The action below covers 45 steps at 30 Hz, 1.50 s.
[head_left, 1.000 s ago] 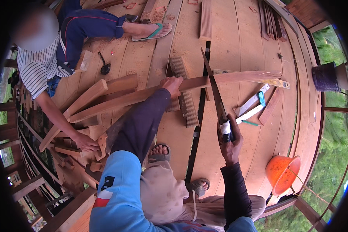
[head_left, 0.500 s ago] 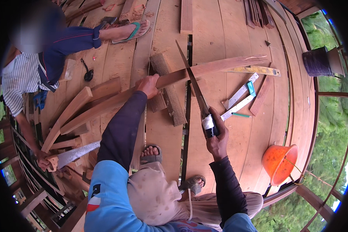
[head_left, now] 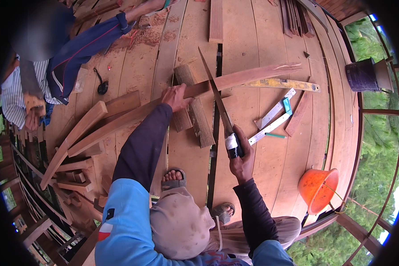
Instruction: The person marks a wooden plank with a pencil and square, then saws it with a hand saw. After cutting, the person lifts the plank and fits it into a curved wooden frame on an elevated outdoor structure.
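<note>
My left hand [head_left: 176, 97] is closed over a long curved wooden beam [head_left: 257, 76], pressing it on a grooved wood block [head_left: 201, 126]. My right hand [head_left: 242, 160] grips the black handle, wrapped with white tape, of a handsaw [head_left: 219, 98]. The saw's narrow blade lies across the beam, just right of my left hand, with its tip pointing away from me. Whether the teeth have entered the wood I cannot tell. A second, shorter grooved block [head_left: 181, 119] is under the beam beside the first.
Right of the saw lie a yellow spirit level [head_left: 292, 84], a metal square [head_left: 277, 111] and a green pencil [head_left: 275, 135]. An orange bucket [head_left: 309, 186] stands nearer. Curved timbers [head_left: 77, 133] lie left. A co-worker [head_left: 88, 44] sits far left with another saw [head_left: 30, 84].
The co-worker has lifted their saw from the lower left up beside their body and stretched their leg farther away. My saw and hands have barely shifted.
</note>
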{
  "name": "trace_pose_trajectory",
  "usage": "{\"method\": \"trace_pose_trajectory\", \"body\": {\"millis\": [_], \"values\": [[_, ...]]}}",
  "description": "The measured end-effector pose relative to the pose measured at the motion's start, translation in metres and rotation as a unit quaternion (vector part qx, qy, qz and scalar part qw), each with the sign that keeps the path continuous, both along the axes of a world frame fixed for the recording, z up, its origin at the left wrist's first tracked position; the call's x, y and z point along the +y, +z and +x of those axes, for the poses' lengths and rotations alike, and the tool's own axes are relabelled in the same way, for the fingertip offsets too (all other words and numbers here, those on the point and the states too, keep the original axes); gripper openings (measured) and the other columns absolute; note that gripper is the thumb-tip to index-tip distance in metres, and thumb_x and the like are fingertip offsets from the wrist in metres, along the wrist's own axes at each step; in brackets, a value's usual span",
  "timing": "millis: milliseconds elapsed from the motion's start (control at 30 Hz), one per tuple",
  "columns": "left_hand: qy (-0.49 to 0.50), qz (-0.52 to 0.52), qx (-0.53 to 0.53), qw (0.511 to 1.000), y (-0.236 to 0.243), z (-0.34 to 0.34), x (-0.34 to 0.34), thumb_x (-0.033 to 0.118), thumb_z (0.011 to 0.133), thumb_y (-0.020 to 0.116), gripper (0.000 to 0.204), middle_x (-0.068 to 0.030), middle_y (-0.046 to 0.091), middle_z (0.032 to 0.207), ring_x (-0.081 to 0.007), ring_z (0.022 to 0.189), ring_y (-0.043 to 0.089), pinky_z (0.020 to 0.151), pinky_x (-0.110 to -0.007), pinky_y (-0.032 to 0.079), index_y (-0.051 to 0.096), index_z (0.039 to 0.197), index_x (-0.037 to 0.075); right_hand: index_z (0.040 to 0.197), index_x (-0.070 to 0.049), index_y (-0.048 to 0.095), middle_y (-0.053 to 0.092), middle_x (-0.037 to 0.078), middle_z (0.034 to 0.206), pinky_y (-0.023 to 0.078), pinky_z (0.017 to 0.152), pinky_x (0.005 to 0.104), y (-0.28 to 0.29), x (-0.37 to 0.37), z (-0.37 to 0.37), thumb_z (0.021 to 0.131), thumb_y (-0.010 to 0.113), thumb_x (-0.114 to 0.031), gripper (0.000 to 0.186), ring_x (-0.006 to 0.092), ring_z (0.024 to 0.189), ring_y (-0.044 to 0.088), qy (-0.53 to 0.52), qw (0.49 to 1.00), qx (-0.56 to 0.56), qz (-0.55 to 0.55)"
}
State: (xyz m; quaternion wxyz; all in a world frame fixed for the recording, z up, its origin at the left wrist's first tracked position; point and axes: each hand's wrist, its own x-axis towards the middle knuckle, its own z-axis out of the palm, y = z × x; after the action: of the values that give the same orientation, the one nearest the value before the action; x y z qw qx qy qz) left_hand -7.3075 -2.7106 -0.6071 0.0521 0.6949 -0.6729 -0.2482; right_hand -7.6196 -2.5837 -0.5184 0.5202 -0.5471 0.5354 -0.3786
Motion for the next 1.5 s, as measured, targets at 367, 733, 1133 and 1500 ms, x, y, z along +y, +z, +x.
{"method": "trace_pose_trajectory", "body": {"millis": [367,733,1133,1500], "values": [[0.021,-0.070,0.088,0.993,-0.012,-0.027,-0.010,0.073,0.089,0.068,0.075,-0.0236,0.075,0.104,-0.0449,0.102,0.072,0.090,-0.052,0.056,0.069,0.114,0.002,0.151,0.003,0.053,0.070,0.021,0.132,0.051,0.107,0.0361,0.011,-0.004,-0.003,0.103,0.068,-0.022,0.057,0.0249,0.124,0.068,0.000,0.993,0.073,-0.091],[-0.017,-0.117,0.034,0.992,-0.016,-0.035,-0.008,0.047,0.086,0.080,0.055,-0.0212,0.075,0.107,-0.0424,0.102,0.072,0.090,-0.052,0.056,0.066,0.120,0.007,0.147,0.005,0.057,0.072,0.019,0.127,0.053,0.102,0.0360,-0.001,-0.003,-0.010,0.102,0.072,-0.025,0.056,0.0230,0.118,0.070,-0.061,0.996,0.008,-0.063],[0.002,-0.016,0.037,0.999,-0.002,-0.027,0.001,0.052,0.087,0.077,0.055,-0.0181,0.075,0.111,-0.0412,0.107,0.072,0.092,-0.052,0.055,0.067,0.119,0.008,0.150,0.004,0.055,0.070,0.023,0.135,0.051,0.108,0.0376,0.015,0.010,-0.008,0.101,0.070,-0.016,0.056,0.0259,0.127,0.067,-0.014,0.996,0.039,-0.074],[0.107,-0.010,0.038,0.994,0.006,-0.033,-0.008,0.062,0.101,0.053,0.058,-0.0208,0.077,0.104,-0.0408,0.101,0.074,0.092,-0.052,0.055,0.080,0.105,0.010,0.149,0.005,0.055,0.070,0.020,0.129,0.051,0.100,0.0346,0.027,0.010,0.006,0.103,0.067,-0.022,0.054,0.0225,0.117,0.066,0.015,0.998,0.058,-0.024]]}}
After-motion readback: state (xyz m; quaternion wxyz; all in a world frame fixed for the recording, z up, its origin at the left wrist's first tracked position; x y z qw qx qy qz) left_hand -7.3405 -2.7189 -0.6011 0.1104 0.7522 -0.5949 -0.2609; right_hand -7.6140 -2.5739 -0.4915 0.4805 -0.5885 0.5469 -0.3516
